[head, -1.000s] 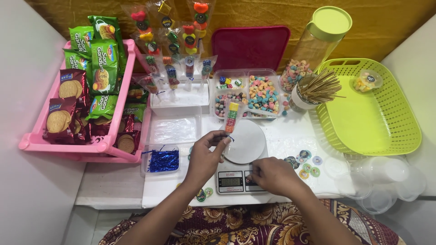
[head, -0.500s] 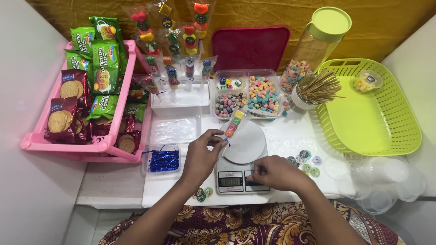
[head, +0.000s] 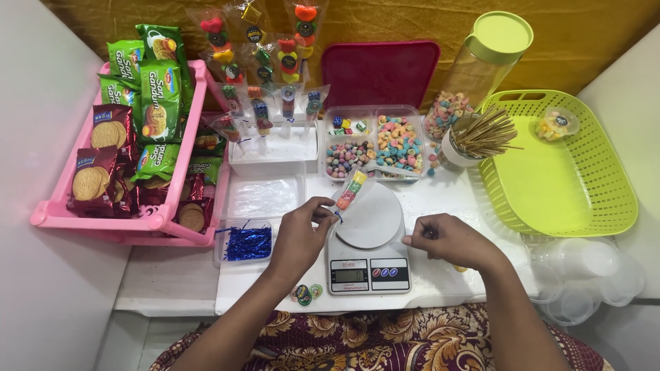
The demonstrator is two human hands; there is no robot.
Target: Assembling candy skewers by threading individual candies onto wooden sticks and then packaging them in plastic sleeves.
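My left hand (head: 301,237) pinches the twisted lower end of a clear-wrapped candy stick (head: 350,189), where a blue twist tie (head: 338,217) shows. The stick lies tilted across the upper left rim of the round white platform (head: 375,220) of a digital kitchen scale (head: 368,271). To the right of the scale my right hand (head: 450,240) rests on the white tabletop with thumb and fingertips pinched together. Nothing shows between them.
A clear tray of blue twist ties (head: 247,242) sits left of the scale. Behind are a divided box of coloured candies (head: 375,148), wrapped candy sticks on a stand (head: 265,103), a cup of wooden skewers (head: 478,137), a pink biscuit basket (head: 141,216), a green basket (head: 560,185) and clear cups (head: 584,275).
My right hand has moved right, off the front of the scale and onto the tabletop. The candy stick in my left hand has tilted lower over the platform.
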